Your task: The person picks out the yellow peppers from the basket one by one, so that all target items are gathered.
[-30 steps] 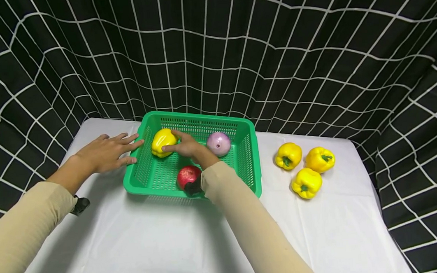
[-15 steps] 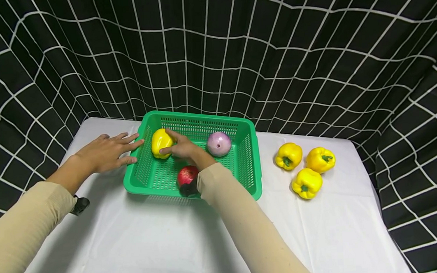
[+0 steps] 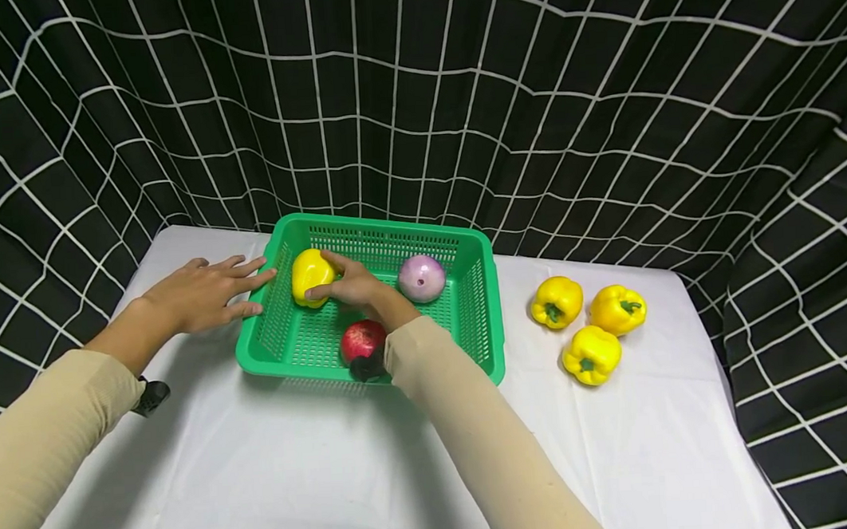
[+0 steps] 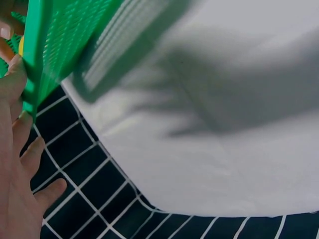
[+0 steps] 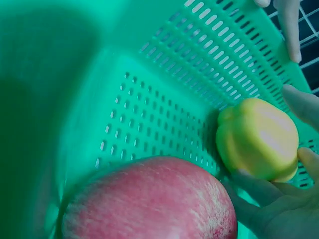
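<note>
In the head view my right hand reaches into the green plastic basket, with its fingers around a yellow bell pepper at the left end. The right wrist view shows fingers against the lower side of the pepper. Outside the basket's left end, my left hand has its fingers spread, the tips touching the rim. Also in the basket are a red round fruit near the front wall, partly hidden by the right wrist camera, and a round purple onion.
Three more yellow bell peppers lie close together on the white cloth, right of the basket. Behind and at both sides hangs a black curtain with a white grid. The basket's back wall stands near the curtain.
Over the past second my right hand and the bell pepper have shifted slightly left inside the basket. The left hand stays at the rim; the other vegetables and the fruit have not moved.
</note>
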Tool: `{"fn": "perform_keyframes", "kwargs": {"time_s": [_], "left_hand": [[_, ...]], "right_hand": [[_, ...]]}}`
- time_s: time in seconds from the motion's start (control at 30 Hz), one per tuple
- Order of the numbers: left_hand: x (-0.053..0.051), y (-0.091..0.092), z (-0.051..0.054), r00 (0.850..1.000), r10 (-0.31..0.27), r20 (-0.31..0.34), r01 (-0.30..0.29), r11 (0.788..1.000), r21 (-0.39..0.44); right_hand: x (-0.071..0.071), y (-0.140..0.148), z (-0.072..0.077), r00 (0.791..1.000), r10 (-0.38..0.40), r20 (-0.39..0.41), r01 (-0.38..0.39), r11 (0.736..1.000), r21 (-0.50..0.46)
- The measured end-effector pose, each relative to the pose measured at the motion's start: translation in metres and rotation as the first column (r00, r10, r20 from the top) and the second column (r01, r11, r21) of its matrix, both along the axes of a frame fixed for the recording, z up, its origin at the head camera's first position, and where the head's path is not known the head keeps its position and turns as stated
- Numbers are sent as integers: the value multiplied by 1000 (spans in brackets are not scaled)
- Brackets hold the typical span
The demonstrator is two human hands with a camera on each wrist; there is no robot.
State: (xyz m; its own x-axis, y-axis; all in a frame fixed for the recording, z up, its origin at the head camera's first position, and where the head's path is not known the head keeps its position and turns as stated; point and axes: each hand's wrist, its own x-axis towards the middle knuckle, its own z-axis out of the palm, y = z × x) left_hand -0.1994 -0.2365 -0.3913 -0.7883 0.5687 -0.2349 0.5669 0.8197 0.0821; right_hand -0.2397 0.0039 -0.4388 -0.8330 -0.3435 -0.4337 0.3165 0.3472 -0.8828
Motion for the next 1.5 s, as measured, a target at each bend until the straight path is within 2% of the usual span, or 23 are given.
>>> {"fn": "perform_keyframes", "kwargs": {"time_s": [0.27, 0.6, 0.9, 1.03, 1.17, 1.27, 1.5], "left_hand": [[0, -1, 0, 1000, 1, -1, -1, 1000, 4], [1, 0, 1, 1000, 12, 6, -12, 1000, 13], [0, 0, 0, 1000, 23, 8, -23, 1000, 18], [-1, 0, 0, 1000, 22, 13, -23, 1000, 16], [-1, -1, -1, 1000, 15, 8, -16, 1000, 15], [-1, -1, -2, 1000, 8, 0, -8, 1000, 13], [-1, -2, -2, 1000, 12, -2, -12, 1000, 21]], "right_hand": [[0, -5, -1, 999, -7, -49, 9, 1000, 29], [-1, -5, -2, 996, 64, -63, -61, 997, 46], [-1, -4, 3, 999, 45, -4, -44, 998, 43], [0, -2, 5, 999, 47, -11, -46, 998, 52], [0, -2, 5, 996, 57, -70, -50, 994, 101], [-1, -3, 3, 987, 72, -146, -46, 984, 171], [-3, -14, 2, 951, 92, -296, 25, 929, 370]]}}
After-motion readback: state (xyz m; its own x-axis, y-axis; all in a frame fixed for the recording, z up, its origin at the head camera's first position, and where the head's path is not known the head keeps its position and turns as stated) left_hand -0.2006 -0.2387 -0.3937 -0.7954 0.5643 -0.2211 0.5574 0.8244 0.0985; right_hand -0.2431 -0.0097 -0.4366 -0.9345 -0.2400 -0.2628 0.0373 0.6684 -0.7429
